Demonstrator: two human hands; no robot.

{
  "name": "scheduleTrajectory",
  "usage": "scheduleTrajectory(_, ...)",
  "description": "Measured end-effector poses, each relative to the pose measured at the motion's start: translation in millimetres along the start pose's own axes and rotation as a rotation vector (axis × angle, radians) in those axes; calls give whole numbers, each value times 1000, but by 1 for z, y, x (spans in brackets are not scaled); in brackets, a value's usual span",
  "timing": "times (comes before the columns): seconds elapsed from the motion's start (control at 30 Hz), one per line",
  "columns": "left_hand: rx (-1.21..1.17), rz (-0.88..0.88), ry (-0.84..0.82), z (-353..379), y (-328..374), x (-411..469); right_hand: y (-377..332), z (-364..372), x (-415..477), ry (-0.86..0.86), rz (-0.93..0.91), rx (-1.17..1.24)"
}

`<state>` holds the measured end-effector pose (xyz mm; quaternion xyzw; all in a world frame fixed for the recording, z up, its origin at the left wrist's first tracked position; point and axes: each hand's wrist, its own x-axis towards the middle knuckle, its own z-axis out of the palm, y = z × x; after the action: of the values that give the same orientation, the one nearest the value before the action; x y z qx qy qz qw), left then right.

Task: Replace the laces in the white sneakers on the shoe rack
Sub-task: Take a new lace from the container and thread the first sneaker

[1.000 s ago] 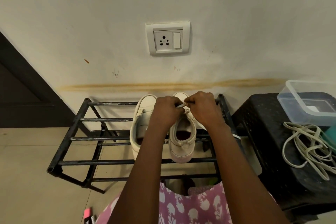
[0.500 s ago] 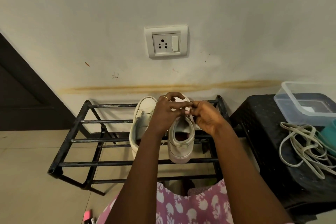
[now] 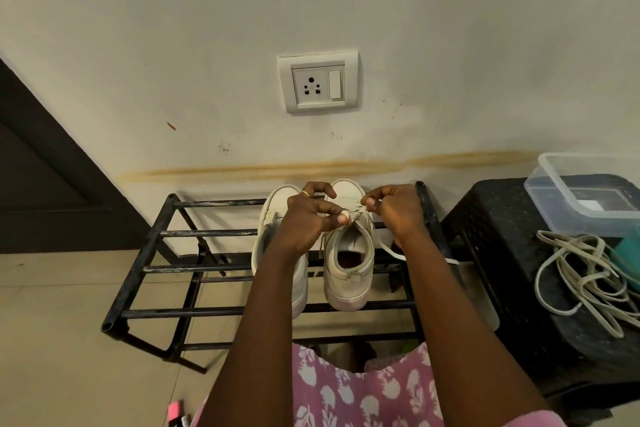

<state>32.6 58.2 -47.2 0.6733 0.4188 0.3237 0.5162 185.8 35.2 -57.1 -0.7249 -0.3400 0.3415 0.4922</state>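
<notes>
**Both hands pinch a lace over the right sneaker**

Two white sneakers stand side by side on the top bars of a black metal rack (image 3: 145, 269) set against the wall, toes toward the wall and heels toward the person. The left sneaker (image 3: 268, 236) is partly hidden behind the left forearm. The right sneaker (image 3: 348, 267) shows its open mouth and dark reddish insole.

The left hand (image 3: 306, 218) is over the tongue area of the right sneaker, its grip closed: thumb and fingertips pinch a short stretch of white lace (image 3: 355, 211). A ring sits on one finger. The right hand (image 3: 394, 210) is just beside it, its grip also closed, thumb and forefinger pinching the other end of that stretch. The lace is taut between the two hands, right above the shoe's eyelets. A loose lace end (image 3: 393, 252) trails off the right side of the sneaker and across the rack's bars.

To the right of the rack stands a black stool (image 3: 491, 253). On it lie a tangle of pale laces (image 3: 585, 277) and a clear plastic box (image 3: 550, 194), well apart from the hands. A socket (image 3: 318, 82) is on the wall above the shoes. The person wears pink floral cloth (image 3: 363, 392).
</notes>
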Motion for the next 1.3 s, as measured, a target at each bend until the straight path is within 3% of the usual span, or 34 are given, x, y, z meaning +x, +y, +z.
scheduleTrajectory(0.23, 284, -57, -72, -11, -6, -3, 10, 11, 10, 38, -54, -187)
scheduleTrajectory(0.47, 311, -130, -65, -10, -8, -9, 16, 21, 15, 88, -45, -226)
scheduleTrajectory(0.57, 427, -131, -134, -12, -3, -11, 19, 25, 16, 83, -57, -241)
scheduleTrajectory(0.77, 478, -104, -304, -16, 1, -8, 22, -3, 16, -168, -127, -283)
scheduleTrajectory(0.93, 315, -66, -206, -24, 3, -1, 24, -28, 14, -265, -132, -409)
scheduleTrajectory(1.03, 548, -122, -171, -17, 1, 3, 21, -30, 8, -435, -130, -430)
scheduleTrajectory(1.13, 895, -157, -184, -9, -4, 5, 21, -28, 7, -463, -120, -453)
scheduleTrajectory(1.3, 961, -153, -65, -1, -5, 8, 19, -29, 4, -486, -94, -466)
